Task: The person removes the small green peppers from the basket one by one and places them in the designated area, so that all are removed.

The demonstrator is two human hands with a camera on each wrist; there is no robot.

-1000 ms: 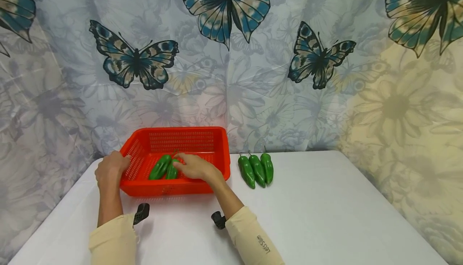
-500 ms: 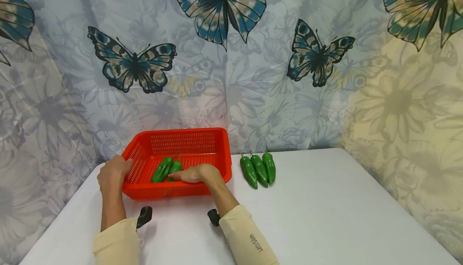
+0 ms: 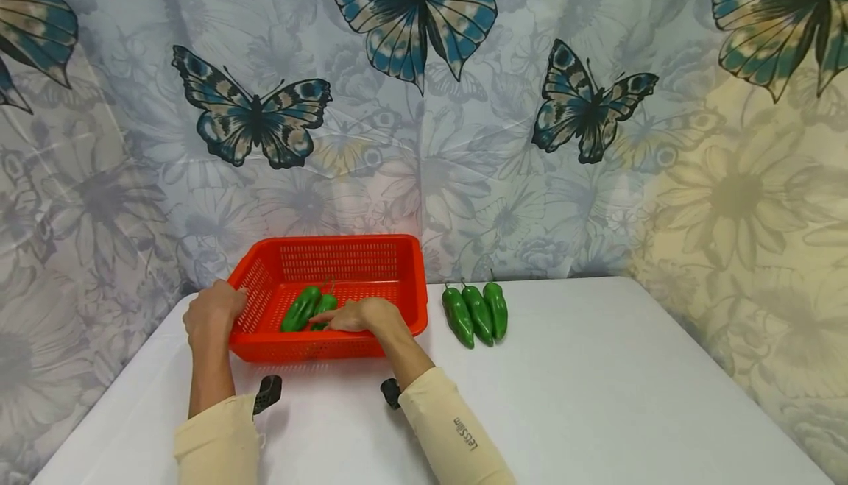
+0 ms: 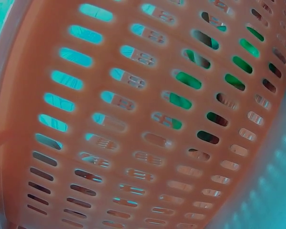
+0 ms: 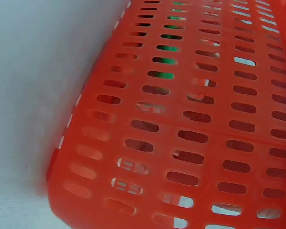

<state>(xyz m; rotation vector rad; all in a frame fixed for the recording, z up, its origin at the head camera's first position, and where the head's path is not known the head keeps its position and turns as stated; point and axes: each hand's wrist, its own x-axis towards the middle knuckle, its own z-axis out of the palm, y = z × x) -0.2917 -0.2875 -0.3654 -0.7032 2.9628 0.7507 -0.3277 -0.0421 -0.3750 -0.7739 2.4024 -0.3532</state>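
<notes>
A red plastic basket [image 3: 344, 346] with slotted walls stands at the back left of the table. My left hand [image 3: 213, 312] grips its left rim, thumb over the edge and fingers largely hidden outside. Two green peppers lie in the basket: a left pepper [image 3: 301, 308] and a right pepper [image 3: 327, 302]. Over the front rim reaches my right hand [image 3: 361, 315], its extended fingers pointing left across the right pepper's lower end. Both wrist views show the slotted basket wall [image 4: 148, 105] close up, green showing through the slots, and no hand.
Three green peppers [image 3: 478, 314] lie side by side on the white table [image 3: 583, 389], right of the basket. Behind the table hangs a butterfly-print cloth [image 3: 477, 176], close to the basket's back wall.
My right hand has come down from above the right pepper to the basket's front rim, mostly in the first half second. The left hand keeps its grip on the left rim.
</notes>
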